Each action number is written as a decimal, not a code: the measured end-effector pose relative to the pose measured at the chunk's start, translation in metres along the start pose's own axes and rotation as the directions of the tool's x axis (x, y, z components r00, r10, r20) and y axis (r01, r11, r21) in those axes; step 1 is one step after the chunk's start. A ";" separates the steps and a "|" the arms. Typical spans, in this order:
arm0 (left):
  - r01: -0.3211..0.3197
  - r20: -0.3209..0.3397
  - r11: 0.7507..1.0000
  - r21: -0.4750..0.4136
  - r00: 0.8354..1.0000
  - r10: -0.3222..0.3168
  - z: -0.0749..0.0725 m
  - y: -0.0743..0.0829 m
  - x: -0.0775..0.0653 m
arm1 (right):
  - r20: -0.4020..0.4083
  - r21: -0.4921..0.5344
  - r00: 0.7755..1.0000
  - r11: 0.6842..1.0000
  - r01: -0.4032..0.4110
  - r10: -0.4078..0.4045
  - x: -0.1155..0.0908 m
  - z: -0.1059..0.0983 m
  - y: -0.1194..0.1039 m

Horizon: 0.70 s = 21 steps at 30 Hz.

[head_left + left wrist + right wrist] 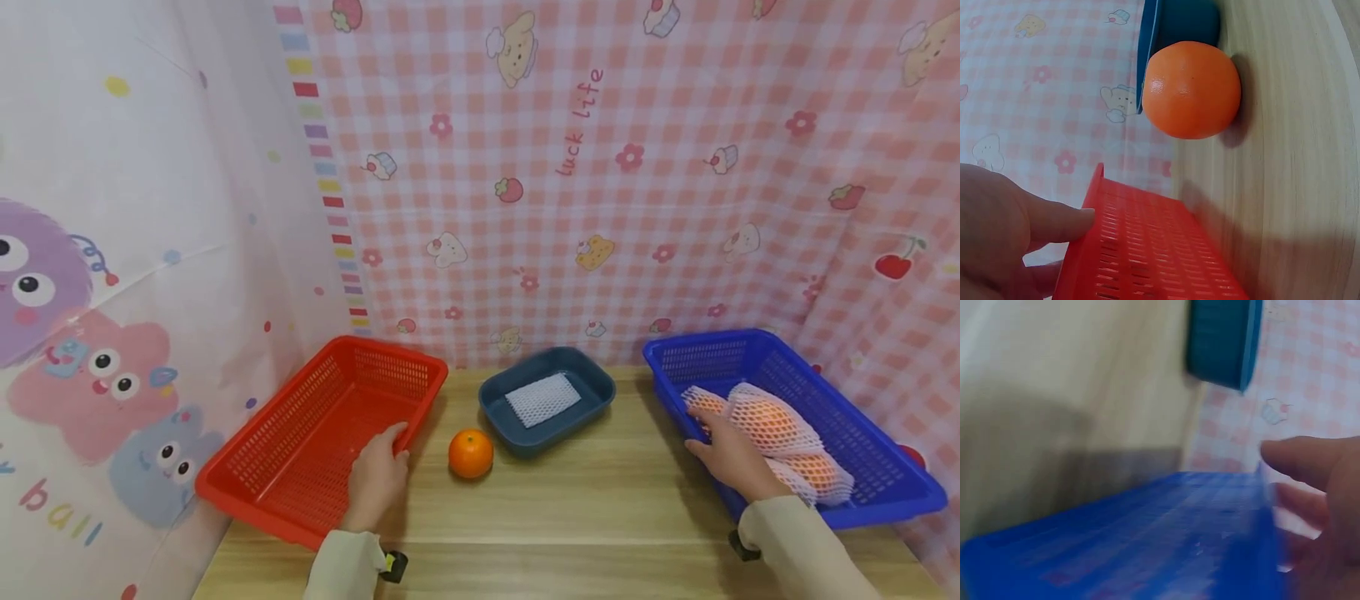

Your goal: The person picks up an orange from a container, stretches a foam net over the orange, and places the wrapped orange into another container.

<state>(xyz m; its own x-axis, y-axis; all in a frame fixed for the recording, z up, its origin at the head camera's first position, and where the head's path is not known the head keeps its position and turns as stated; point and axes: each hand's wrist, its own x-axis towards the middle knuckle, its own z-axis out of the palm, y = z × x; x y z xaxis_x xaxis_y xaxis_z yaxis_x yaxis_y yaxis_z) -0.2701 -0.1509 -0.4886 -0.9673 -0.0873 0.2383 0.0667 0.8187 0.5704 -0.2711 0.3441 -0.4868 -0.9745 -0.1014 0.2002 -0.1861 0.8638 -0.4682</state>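
Observation:
My left hand (377, 479) grips the right rim of a red plastic basket (300, 454); the thumb lies against the rim's outer face and the fingers go over to the inside. My right hand (731, 458) is over the left rim of a blue plastic basket (847, 400). Its fingers reach inside by the orange-coloured fruits (768, 423) in white foam nets, and its thumb is near the rim. Blur in the right wrist view hides whether the fingertips touch the fruit. An unwrapped orange (471, 454) sits on the table, right of the left hand.
A dark teal tray (521, 437) stands between the baskets, with an unfilled white foam net (543, 400) lying in it. Wood-grain tabletop (570, 517) spreads in front. Printed cloths hang behind (480, 208) and along both sides.

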 end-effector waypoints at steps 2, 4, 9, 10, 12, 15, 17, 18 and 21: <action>-0.011 0.001 1.000 -0.005 1.000 0.011 -0.001 -0.001 0.000 | -0.010 -0.025 1.000 1.000 0.000 0.000 0.009 -0.002 -0.008; -0.021 0.005 1.000 -0.015 1.000 0.021 -0.002 -0.002 0.001 | -0.028 -0.045 1.000 0.999 -0.002 0.001 0.019 0.000 -0.019; -0.016 0.022 0.999 -0.037 1.000 0.017 -0.004 -0.004 0.001 | -0.084 -0.066 0.996 0.997 0.029 -0.034 0.050 0.018 -0.054; -0.013 0.027 0.999 -0.037 1.000 0.014 -0.005 -0.004 0.001 | -0.085 -0.063 0.996 0.997 0.034 -0.039 0.056 0.023 -0.062; -0.010 0.034 0.999 -0.043 0.999 0.011 -0.005 -0.005 0.001 | -0.077 -0.047 0.996 0.998 0.046 -0.049 0.069 0.033 -0.076; -0.007 0.040 0.999 -0.053 0.999 0.009 -0.005 -0.006 0.003 | -0.037 0.003 0.997 0.997 0.075 -0.075 0.085 0.049 -0.090; -0.002 0.038 0.998 -0.064 0.999 0.005 -0.004 -0.007 0.003 | 0.007 0.039 0.996 0.995 0.090 -0.091 0.094 0.059 -0.096; 0.000 0.037 0.998 -0.069 0.999 0.003 -0.004 -0.008 0.004 | 0.026 0.047 0.995 0.994 0.095 -0.096 0.098 0.064 -0.098; 0.011 0.048 0.996 -0.085 0.999 -0.007 -0.004 -0.009 0.005 | 0.087 0.056 0.992 0.995 0.083 -0.088 0.109 0.080 -0.099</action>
<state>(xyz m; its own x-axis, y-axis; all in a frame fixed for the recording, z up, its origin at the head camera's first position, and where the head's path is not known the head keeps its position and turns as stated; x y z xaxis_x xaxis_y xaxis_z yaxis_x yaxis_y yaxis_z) -0.2745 -0.1608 -0.4897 -0.9783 -0.0654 0.1964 0.0768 0.7664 0.6377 -0.3687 0.2084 -0.4872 -0.9615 -0.2200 0.1646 -0.2735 0.8231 -0.4976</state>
